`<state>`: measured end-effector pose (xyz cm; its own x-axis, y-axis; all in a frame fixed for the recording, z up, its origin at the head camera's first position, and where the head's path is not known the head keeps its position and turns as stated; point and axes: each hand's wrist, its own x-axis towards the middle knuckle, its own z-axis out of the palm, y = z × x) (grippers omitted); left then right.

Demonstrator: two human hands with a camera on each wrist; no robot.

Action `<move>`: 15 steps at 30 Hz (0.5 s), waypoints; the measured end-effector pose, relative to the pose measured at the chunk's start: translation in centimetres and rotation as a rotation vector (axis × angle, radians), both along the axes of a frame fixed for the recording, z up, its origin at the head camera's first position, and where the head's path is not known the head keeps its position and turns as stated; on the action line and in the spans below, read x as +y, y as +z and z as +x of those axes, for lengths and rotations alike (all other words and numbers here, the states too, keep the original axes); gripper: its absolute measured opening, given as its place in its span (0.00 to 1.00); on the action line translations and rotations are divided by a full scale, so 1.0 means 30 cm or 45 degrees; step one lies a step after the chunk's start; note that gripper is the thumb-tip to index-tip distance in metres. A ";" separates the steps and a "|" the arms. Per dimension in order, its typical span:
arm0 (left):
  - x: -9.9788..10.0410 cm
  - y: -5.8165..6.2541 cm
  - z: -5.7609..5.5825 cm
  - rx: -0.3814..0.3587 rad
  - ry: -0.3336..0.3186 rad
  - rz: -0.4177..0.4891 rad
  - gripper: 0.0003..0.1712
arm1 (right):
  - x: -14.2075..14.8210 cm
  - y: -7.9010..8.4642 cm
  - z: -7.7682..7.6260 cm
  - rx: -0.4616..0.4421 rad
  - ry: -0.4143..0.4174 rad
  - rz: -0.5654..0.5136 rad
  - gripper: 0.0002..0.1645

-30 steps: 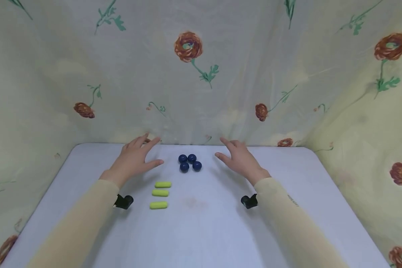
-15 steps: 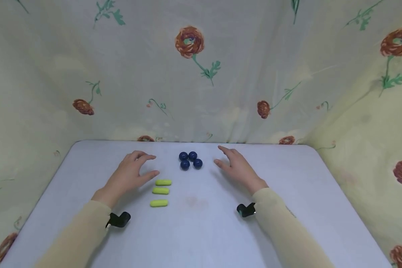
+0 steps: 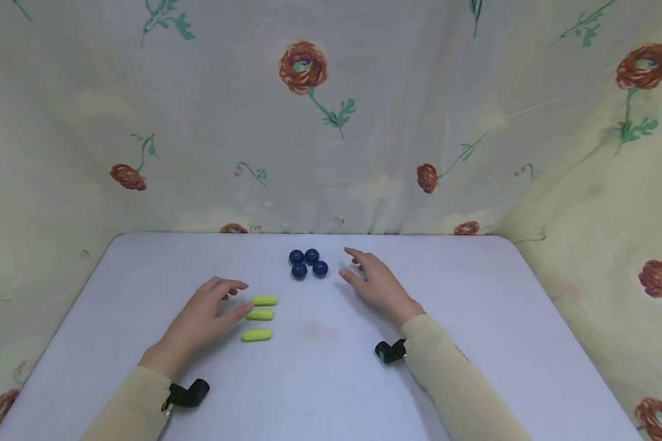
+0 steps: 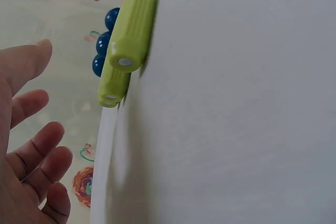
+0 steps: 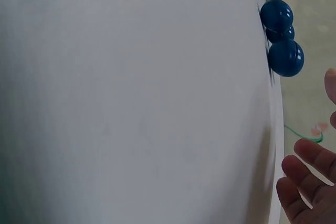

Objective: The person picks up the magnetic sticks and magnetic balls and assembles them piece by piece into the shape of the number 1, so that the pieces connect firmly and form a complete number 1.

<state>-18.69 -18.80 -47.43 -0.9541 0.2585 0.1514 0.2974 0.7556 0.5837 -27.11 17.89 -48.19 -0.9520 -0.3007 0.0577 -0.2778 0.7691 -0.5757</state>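
Observation:
Three short lime-green rods lie in a row left of the table's middle: a near rod [image 3: 256,335], a middle rod [image 3: 262,315] and a far rod [image 3: 264,301]. In the left wrist view, the closest rod [image 4: 131,30] shows grooved sides and a pale round spot on its end. My left hand [image 3: 195,315] hovers beside the rods, fingers loosely bent and holding nothing; its thumb overlaps the middle rod in the head view. Beyond them sit several dark blue glossy balls [image 3: 299,271] in a cluster. My right hand [image 3: 377,288] hovers to their right, apart from them, relaxed and holding nothing.
The white table [image 3: 320,392] has rounded far corners. A pale curtain [image 3: 375,110] with orange flowers hangs behind it and along both sides. Each sleeved wrist carries a small black camera, one at the left wrist [image 3: 190,393] and one at the right wrist [image 3: 390,351].
My left hand has come back toward me from the table's far edge to beside the rods, its fingers bending more. My right hand has drawn slightly back and left. Rods and balls stay put.

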 end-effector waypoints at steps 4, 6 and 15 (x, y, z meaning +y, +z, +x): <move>-0.001 -0.016 0.027 0.007 -0.010 0.040 0.31 | -0.018 -0.012 -0.001 0.003 -0.009 -0.024 0.40; 0.001 -0.024 0.039 0.000 -0.009 0.060 0.30 | -0.028 -0.017 -0.001 -0.002 -0.010 -0.045 0.40; 0.022 -0.075 0.087 -0.004 0.030 0.187 0.23 | -0.074 -0.045 -0.008 0.023 0.013 -0.091 0.36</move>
<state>-16.08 -18.13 -49.68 -0.9602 0.2111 0.1831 0.2785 0.6689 0.6892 -27.35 15.67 -49.52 -0.9476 -0.3047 0.0963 -0.2961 0.7235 -0.6237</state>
